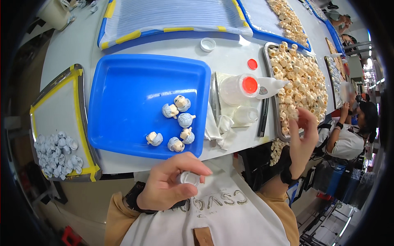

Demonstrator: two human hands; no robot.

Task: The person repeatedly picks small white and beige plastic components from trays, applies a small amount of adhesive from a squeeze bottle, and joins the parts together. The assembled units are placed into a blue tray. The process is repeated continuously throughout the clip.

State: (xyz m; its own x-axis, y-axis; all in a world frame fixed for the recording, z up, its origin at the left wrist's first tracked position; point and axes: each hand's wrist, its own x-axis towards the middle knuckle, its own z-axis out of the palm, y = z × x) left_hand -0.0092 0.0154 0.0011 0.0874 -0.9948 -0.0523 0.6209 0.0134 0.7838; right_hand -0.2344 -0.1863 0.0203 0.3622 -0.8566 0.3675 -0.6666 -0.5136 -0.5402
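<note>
My left hand (172, 182) is closed around a small, pale, hollow round piece (189, 178), held in front of my apron. At the right, my right hand (304, 133) is over the near edge of a metal tray (269, 61) heaped with cream doll heads (301, 78). Its thumb and forefinger seem to pinch one cream doll head (293, 115), partly hidden by the fingers. Several doll heads with pale blue hair (186, 119) lie in the right part of a blue plastic tray (123, 94), just beyond my left hand.
A yellow-taped tray (78, 106) at the left holds pale blue hair pieces (57, 153). Between the trays stand a clear jar (232, 90), a white squeeze bottle (269, 87), a small clear cup (246, 115) and a black pen (263, 119). A person (347, 139) works at the right.
</note>
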